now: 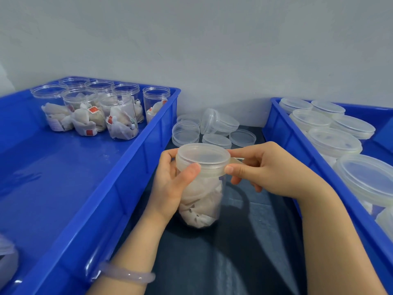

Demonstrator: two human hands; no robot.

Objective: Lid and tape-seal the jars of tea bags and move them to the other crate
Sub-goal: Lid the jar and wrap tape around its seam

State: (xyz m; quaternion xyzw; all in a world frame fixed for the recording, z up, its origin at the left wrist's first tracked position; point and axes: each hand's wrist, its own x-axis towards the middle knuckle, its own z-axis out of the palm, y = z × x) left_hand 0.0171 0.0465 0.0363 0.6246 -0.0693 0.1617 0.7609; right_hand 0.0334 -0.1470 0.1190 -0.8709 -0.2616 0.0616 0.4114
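Left of the jar (202, 201), the blue crate (85, 188) is holding unlidded jars (95, 111); right of it, the other crate (297, 145) is holding lidded jars (333, 141). The left hand (170, 184) is gripping the jar, fingers curled round it, thumb pressing on the lid (203, 155), probably steadying it. The right hand (265, 169) is pinching tape (236, 161) at the lid's edge, seemingly for wrapping the seam.

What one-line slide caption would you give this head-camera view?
Left hand steadies a lidded jar of tea bags while right hand pinches tape at the lid.
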